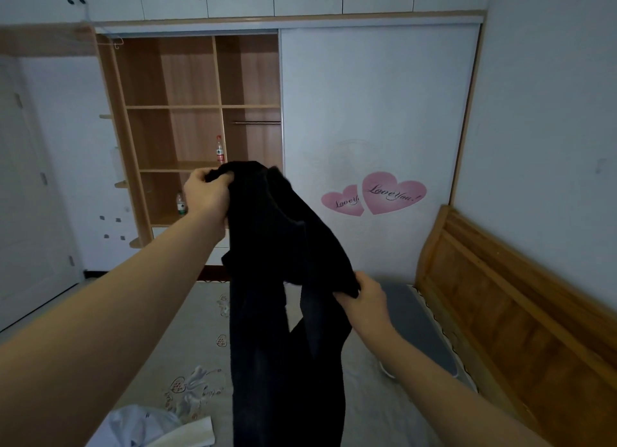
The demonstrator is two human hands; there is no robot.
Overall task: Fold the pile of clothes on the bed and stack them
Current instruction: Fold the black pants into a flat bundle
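Black trousers (287, 279) hang in mid-air above the bed (384, 390), legs dangling toward 6 o'clock. Left hand (207, 193) grips the bunched top edge at 11 o'clock; right hand (365, 296) pinches another fold at 3 o'clock. White clothes (143, 426) lie on the bed at 7 o'clock.

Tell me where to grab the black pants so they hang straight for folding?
Grab the black pants at the waistband, one hand at each end, coming from above. The legs dangle down toward the bed, so the top edge carries everything. The left hand grips one bunched end high; the right hand pinches the other lower, so probably raise it level.
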